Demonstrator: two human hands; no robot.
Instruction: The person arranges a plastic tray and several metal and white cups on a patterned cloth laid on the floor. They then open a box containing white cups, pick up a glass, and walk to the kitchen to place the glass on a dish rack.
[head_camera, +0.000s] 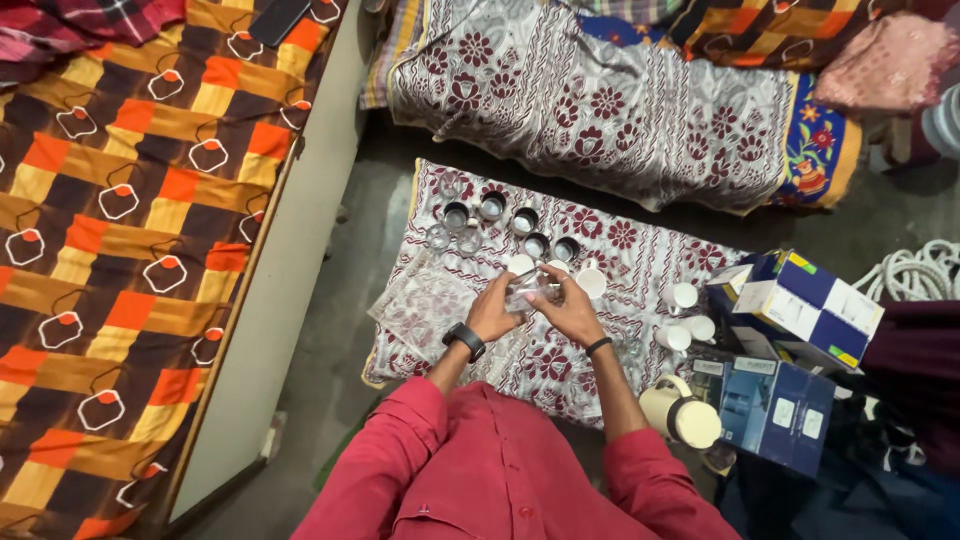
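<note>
1. Grey floor fills the middle of the frame, with a white cloth printed with maroon flowers (620, 262) spread over it at centre.
2. At centre, the left hand (493, 310) and right hand (570, 308) both curl their fingers around a small clear glass tumbler (528, 290), held just above the cloth.
3. Clear and steel-rimmed small glasses (500, 222) stand in rows just above the hands.
4. At right lie blue-and-white cardboard boxes (800, 305) with yellow and green corner patches; below them stands a cream plastic jug (682, 412).
</note>
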